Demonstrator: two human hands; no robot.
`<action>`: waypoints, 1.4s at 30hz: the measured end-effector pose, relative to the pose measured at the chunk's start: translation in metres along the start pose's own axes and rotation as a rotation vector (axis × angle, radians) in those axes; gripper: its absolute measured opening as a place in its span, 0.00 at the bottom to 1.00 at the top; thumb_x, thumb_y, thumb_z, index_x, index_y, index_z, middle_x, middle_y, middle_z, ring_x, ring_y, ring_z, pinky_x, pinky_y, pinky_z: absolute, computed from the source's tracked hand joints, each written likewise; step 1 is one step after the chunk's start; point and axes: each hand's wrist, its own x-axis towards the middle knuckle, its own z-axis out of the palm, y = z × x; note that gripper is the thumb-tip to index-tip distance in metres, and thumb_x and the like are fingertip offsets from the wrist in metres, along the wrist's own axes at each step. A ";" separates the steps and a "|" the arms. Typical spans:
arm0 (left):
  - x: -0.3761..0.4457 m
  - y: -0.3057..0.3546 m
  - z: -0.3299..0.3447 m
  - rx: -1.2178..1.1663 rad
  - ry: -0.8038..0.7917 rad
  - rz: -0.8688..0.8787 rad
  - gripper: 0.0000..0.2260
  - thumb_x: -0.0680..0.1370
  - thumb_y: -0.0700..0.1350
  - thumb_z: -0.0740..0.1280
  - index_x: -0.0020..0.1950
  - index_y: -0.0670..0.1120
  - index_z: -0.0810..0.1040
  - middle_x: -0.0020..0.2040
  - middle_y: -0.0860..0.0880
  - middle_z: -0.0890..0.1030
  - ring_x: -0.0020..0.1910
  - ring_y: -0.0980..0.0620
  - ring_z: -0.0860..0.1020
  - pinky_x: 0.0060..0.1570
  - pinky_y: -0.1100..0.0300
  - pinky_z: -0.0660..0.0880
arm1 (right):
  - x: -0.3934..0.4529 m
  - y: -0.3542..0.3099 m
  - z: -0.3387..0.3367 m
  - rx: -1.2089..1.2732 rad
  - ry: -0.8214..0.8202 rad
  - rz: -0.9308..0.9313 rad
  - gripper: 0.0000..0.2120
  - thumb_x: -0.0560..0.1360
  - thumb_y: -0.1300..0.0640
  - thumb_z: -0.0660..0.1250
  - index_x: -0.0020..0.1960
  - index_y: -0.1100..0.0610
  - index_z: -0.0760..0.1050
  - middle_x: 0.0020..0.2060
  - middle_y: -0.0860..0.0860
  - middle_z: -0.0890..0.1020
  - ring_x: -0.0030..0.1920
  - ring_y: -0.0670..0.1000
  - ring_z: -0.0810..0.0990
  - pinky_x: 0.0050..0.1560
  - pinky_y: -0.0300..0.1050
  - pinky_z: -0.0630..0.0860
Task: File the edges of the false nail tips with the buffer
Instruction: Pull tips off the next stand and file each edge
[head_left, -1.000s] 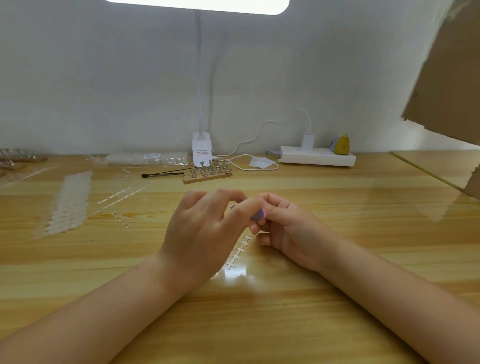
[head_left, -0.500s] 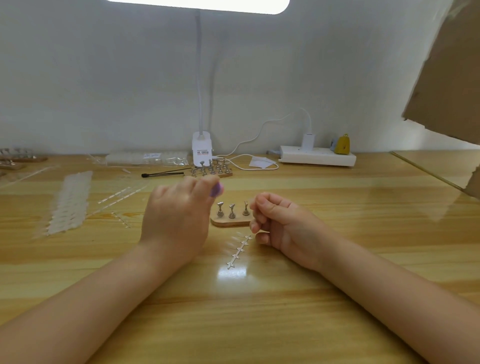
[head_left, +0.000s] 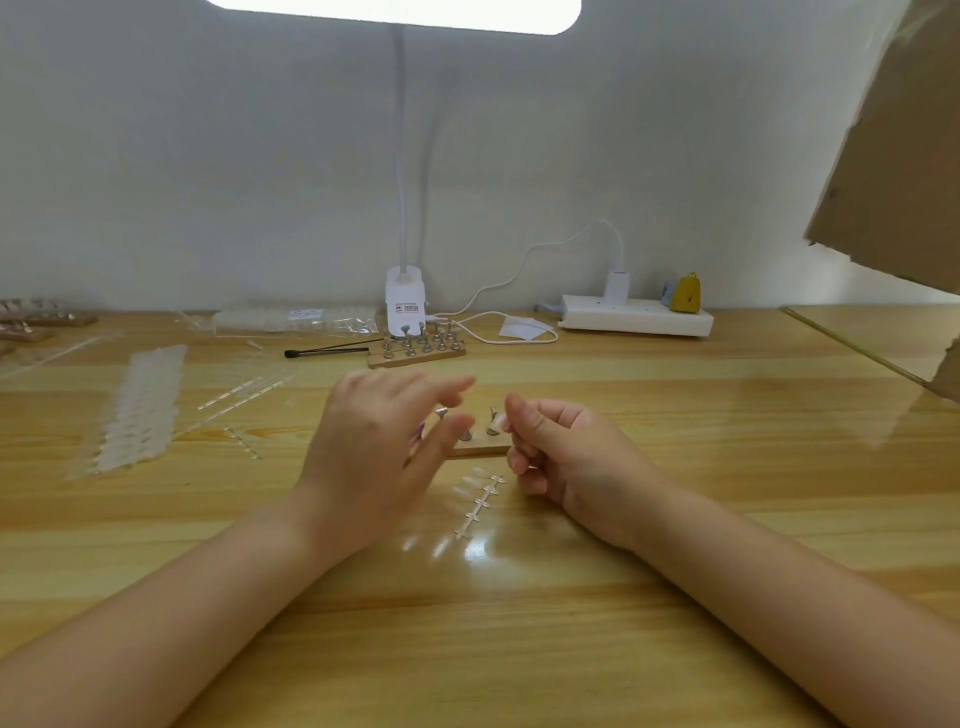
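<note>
Purple buffer (head_left: 418, 432) barely visible, tucked under left hand (head_left: 374, 452) at centre frame; only a sliver shows between the blurred fingers, so can't tell whether it's gripped. Left hand's fingers are spread, mostly straight. Right hand (head_left: 563, 454) at 3 o'clock of it, fingers curled, pinching a clear nail tip (head_left: 496, 425) between thumb and forefinger. Between the hands: small wooden stand (head_left: 480, 446) with metal pegs. At 6 o'clock of the stand, a strip of clear nail tips (head_left: 480, 501) lies flat on the counter (head_left: 727, 467). Second, fuller peg stand (head_left: 418, 349) at 12 o'clock, beside the lamp base (head_left: 406, 307). Black-tipped brush (head_left: 332, 351) at 11. Sheets of nail tips (head_left: 140, 410) at 9. White power strip (head_left: 636, 314) at 1 o'clock.
</note>
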 end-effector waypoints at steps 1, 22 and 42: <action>-0.001 0.006 0.002 -0.034 0.002 0.043 0.18 0.77 0.55 0.60 0.60 0.47 0.80 0.49 0.54 0.82 0.49 0.53 0.79 0.54 0.53 0.67 | 0.000 0.001 0.000 -0.026 -0.016 -0.008 0.14 0.65 0.47 0.70 0.39 0.59 0.76 0.25 0.48 0.70 0.28 0.46 0.72 0.25 0.36 0.65; -0.004 -0.012 0.013 0.158 -0.029 -0.376 0.11 0.79 0.53 0.59 0.54 0.47 0.74 0.42 0.53 0.82 0.46 0.47 0.77 0.51 0.55 0.61 | -0.006 0.001 -0.004 -0.346 0.366 -0.257 0.10 0.75 0.57 0.67 0.42 0.64 0.79 0.22 0.46 0.72 0.24 0.45 0.70 0.28 0.34 0.69; -0.006 -0.015 0.019 0.175 -0.093 -0.309 0.10 0.80 0.49 0.61 0.58 0.45 0.73 0.45 0.49 0.82 0.47 0.46 0.78 0.51 0.55 0.63 | -0.005 0.009 -0.002 -0.932 0.320 -0.346 0.07 0.73 0.52 0.69 0.37 0.51 0.80 0.23 0.43 0.72 0.27 0.43 0.70 0.35 0.45 0.71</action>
